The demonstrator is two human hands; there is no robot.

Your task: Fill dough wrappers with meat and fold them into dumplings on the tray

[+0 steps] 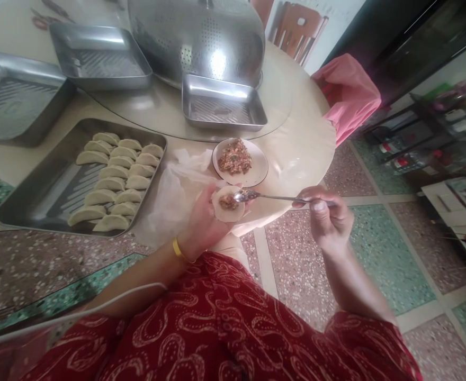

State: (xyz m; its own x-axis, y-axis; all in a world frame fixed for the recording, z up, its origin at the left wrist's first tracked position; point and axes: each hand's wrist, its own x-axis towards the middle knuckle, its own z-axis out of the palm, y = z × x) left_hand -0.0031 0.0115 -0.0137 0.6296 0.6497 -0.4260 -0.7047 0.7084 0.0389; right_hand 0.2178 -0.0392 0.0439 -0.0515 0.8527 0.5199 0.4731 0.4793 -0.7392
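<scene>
My left hand (205, 222) cups a round dumpling wrapper (228, 213) with a small heap of meat filling (227, 201) in its middle. In my right hand (328, 219) is the handle of a metal spoon (272, 197), its bowl resting at the filling over the wrapper. Just beyond my left hand stands a plate (260, 172) heaped with more filling. To the left, a metal tray (30, 206) holds rows of folded dumplings (114, 184). Crumpled clear plastic (165, 196) lies between that tray and my left hand.
Behind, on a round glass turntable (157, 114), sit a large perforated metal cover (201, 42) and a metal pan (225, 108). Two more metal pans, one farther back (101, 61) and one at the left edge (18, 100), stand nearby. Pink cloth (348, 84) hangs beyond the table's right edge.
</scene>
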